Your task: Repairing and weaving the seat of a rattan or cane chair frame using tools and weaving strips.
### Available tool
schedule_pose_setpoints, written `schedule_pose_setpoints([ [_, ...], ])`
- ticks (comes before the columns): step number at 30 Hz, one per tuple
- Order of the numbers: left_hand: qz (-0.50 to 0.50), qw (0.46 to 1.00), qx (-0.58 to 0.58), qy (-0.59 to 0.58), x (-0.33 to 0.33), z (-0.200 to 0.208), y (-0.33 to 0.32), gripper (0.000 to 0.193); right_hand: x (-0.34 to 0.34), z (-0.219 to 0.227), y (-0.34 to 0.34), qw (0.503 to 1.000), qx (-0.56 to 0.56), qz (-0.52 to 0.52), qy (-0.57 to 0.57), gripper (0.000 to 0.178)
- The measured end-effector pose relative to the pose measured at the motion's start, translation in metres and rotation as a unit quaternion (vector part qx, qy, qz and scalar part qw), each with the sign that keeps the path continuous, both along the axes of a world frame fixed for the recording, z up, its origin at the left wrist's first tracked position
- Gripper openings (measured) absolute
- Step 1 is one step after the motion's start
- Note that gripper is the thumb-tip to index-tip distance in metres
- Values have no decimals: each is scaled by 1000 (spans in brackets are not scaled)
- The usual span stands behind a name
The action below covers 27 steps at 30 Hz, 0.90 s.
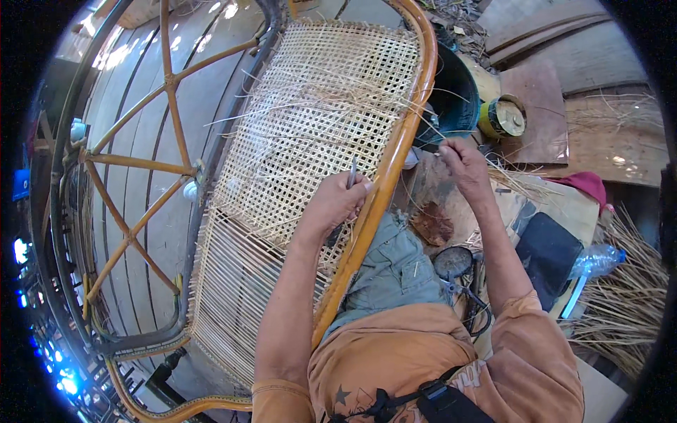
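Note:
A woven cane seat panel [331, 106] lies across a rattan frame [384, 187] in front of me. Its upper part is an open mesh, while the lower part has only parallel cane strands [243, 282]. My left hand [333, 204] rests at the panel's right side, closed around a thin pointed metal tool [352, 173] whose tip sticks up past the thumb; a dark part shows below the fist. Off the frame to the right, my right hand [465, 166] is raised in a pinch. A thin cane strand [434, 125] runs from its fingertips toward the frame's edge.
Right of the frame stand a dark bucket [451, 92] and a yellow-black can [506, 116]. A black pouch [549, 243], a plastic bottle [596, 261] and a heap of cane strips [624, 303] lie farther right. Crossed rattan poles [169, 88] rise at left.

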<state>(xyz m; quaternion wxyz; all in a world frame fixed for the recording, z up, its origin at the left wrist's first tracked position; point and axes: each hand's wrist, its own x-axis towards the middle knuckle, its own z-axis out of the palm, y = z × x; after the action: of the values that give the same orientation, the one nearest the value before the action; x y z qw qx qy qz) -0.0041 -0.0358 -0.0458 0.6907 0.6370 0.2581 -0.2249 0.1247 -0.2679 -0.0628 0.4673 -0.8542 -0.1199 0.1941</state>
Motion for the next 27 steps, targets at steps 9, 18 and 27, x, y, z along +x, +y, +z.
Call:
schedule_pose_setpoints([
  [9,24,1000,-11,2,1,7,0,18,-16,-63,2,954,-187,125,-200,16],
  [18,26,999,-20,5,1,2,1,12,-22,-57,49,960,-196,103,-173,20],
  [27,14,1000,-10,9,0,4,1,18,-18,-67,16,984,49,-170,-29,18],
])
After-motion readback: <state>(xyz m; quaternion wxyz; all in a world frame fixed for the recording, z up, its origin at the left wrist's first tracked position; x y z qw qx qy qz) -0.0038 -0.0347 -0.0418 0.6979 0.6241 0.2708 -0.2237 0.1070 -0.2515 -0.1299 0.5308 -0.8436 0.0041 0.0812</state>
